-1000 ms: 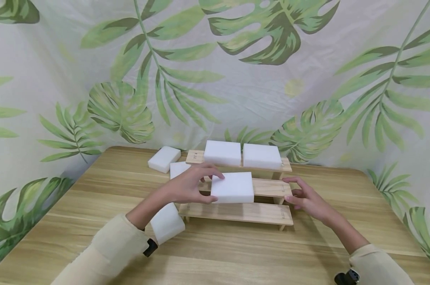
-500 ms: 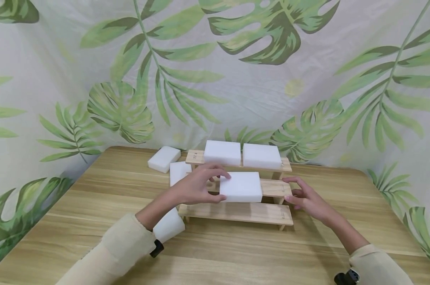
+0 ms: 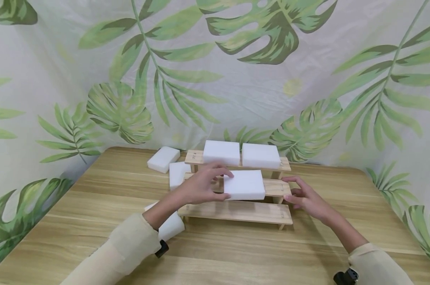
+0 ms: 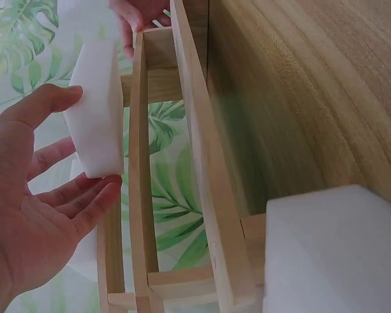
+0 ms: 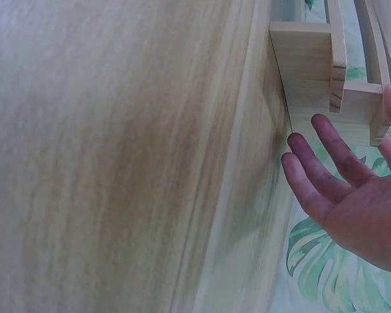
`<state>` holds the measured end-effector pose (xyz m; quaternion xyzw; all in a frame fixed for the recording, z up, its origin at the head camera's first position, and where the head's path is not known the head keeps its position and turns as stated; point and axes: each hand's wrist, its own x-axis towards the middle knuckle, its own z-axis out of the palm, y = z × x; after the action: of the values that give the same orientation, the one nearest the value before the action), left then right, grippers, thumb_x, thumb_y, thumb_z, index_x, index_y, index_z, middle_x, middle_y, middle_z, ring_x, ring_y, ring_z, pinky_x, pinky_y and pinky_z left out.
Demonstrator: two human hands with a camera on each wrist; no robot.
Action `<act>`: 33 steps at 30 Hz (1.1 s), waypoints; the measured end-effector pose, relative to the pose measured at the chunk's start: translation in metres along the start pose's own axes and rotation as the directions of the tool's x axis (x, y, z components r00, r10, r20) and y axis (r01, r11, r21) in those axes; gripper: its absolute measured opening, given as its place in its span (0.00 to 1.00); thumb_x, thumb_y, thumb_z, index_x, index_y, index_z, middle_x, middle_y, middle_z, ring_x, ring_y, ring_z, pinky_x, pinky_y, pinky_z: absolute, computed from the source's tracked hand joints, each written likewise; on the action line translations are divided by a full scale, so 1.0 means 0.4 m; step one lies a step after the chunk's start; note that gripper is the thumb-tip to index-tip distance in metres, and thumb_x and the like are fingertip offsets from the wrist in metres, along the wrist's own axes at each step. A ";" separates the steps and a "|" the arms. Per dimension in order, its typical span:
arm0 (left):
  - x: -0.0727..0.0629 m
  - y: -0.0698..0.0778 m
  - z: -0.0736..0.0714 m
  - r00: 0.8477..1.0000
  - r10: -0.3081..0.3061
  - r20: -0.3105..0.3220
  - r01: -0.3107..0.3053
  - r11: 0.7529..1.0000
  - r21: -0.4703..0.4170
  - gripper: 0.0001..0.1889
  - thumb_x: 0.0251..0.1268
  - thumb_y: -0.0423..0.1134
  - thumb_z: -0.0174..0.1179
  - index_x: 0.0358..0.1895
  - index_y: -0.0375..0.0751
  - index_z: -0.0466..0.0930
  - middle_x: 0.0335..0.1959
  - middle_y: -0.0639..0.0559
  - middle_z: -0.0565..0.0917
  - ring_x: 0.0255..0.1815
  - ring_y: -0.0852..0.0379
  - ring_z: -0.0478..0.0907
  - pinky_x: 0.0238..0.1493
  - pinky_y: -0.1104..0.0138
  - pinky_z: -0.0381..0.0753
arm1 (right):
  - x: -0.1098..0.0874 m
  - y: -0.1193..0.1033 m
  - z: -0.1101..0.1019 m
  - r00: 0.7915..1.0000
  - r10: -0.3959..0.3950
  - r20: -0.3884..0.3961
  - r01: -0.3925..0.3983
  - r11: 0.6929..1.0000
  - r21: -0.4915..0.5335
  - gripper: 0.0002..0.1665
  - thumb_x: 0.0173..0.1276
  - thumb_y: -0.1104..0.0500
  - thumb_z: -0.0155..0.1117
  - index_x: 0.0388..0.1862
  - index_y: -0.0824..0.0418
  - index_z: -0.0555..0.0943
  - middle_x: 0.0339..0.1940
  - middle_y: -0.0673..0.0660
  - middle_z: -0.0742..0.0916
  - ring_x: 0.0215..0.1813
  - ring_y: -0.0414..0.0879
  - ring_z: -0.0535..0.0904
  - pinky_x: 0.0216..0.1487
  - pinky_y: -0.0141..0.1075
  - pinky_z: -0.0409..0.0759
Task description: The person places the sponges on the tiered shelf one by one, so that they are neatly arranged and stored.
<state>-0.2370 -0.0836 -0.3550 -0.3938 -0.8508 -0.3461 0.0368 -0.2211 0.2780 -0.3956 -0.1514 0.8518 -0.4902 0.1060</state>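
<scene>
My left hand pinches a white foam block by its left end, with the thumb on the near side and fingers on the far side. The block overlaps the middle tier of a three-tier wooden display stand. In the left wrist view the held block is beside the tier's edge. At the stand's right end, my right hand grips the middle tier between thumb and index finger. The other fingers of that hand extend loosely in the right wrist view.
Two white foam blocks, a left one and a right one, sit on the top tier. Left of the stand, more blocks lie on the table: one at the back, one beside the tiers, and white foam partly behind my left forearm.
My left hand has carried the foam block to the right along the middle tier. The right hand has kept its place at the stand's end.
</scene>
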 end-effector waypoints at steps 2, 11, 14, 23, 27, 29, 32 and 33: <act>0.004 0.002 0.008 1.000 0.005 0.000 -0.005 1.000 -0.001 0.22 0.58 0.37 0.77 0.54 0.39 0.83 0.57 0.46 0.78 0.52 0.48 0.78 0.51 0.60 0.85 | 0.000 0.001 0.000 1.000 -0.002 0.003 0.002 1.000 0.004 0.34 0.80 0.58 0.59 0.79 0.60 0.60 0.58 0.70 0.83 0.59 0.61 0.81 0.52 0.52 0.83; 0.031 0.017 0.049 1.000 0.022 -0.004 -0.022 0.999 0.048 0.22 0.59 0.39 0.76 0.55 0.39 0.82 0.61 0.43 0.78 0.57 0.48 0.76 0.57 0.58 0.80 | 0.000 0.000 0.001 1.000 -0.008 -0.001 0.008 1.000 0.006 0.34 0.80 0.58 0.59 0.79 0.60 0.60 0.65 0.73 0.78 0.58 0.60 0.82 0.52 0.52 0.83; 0.041 0.021 0.062 1.000 0.022 -0.003 -0.022 0.998 0.061 0.21 0.60 0.39 0.76 0.54 0.39 0.82 0.61 0.43 0.79 0.59 0.48 0.76 0.60 0.57 0.79 | -0.001 0.000 0.002 1.000 -0.002 -0.002 0.002 1.000 0.003 0.35 0.80 0.58 0.59 0.79 0.60 0.60 0.66 0.73 0.78 0.58 0.60 0.82 0.51 0.51 0.83; 0.055 0.026 0.084 0.999 0.035 -0.018 -0.034 0.999 0.032 0.19 0.60 0.38 0.76 0.51 0.37 0.82 0.64 0.38 0.78 0.50 0.48 0.81 0.54 0.60 0.83 | 0.002 0.004 0.001 1.000 0.005 -0.003 -0.005 1.000 0.007 0.35 0.79 0.59 0.59 0.79 0.61 0.60 0.58 0.70 0.84 0.58 0.59 0.82 0.51 0.50 0.83; 0.047 0.029 0.083 1.000 0.003 -0.020 -0.002 0.999 0.054 0.20 0.62 0.41 0.75 0.54 0.38 0.84 0.64 0.39 0.78 0.51 0.48 0.80 0.54 0.59 0.82 | 0.004 0.006 0.000 1.000 0.009 -0.007 -0.009 1.000 0.008 0.35 0.79 0.59 0.60 0.79 0.61 0.60 0.57 0.70 0.84 0.58 0.60 0.82 0.51 0.50 0.83; 0.043 0.029 0.082 1.000 -0.016 -0.016 0.017 0.998 0.068 0.20 0.63 0.43 0.75 0.55 0.40 0.84 0.61 0.42 0.78 0.51 0.49 0.78 0.52 0.60 0.81 | 0.005 0.007 0.001 1.000 0.011 -0.008 -0.011 1.000 0.006 0.35 0.79 0.59 0.60 0.79 0.61 0.60 0.58 0.71 0.84 0.59 0.61 0.82 0.51 0.49 0.83; 0.043 0.030 0.081 1.000 -0.026 -0.010 0.027 0.997 0.075 0.20 0.64 0.43 0.74 0.56 0.40 0.85 0.54 0.45 0.79 0.48 0.51 0.78 0.50 0.62 0.81 | 0.005 0.007 0.001 1.000 0.010 -0.008 -0.010 1.000 0.007 0.35 0.79 0.58 0.60 0.79 0.61 0.60 0.58 0.71 0.84 0.59 0.61 0.82 0.51 0.50 0.83; 0.044 0.029 0.081 1.000 -0.022 -0.008 0.022 0.997 0.069 0.19 0.64 0.42 0.74 0.56 0.39 0.85 0.51 0.46 0.80 0.46 0.51 0.78 0.48 0.63 0.81 | 0.005 0.007 0.001 1.000 0.009 -0.008 -0.009 1.000 0.009 0.35 0.79 0.58 0.60 0.79 0.61 0.60 0.58 0.70 0.84 0.58 0.61 0.82 0.51 0.50 0.83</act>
<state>-0.2341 -0.0472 -0.3670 -0.3817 -0.8664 -0.3183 0.0494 -0.2232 0.2784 -0.3982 -0.1450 0.8508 -0.4940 0.1054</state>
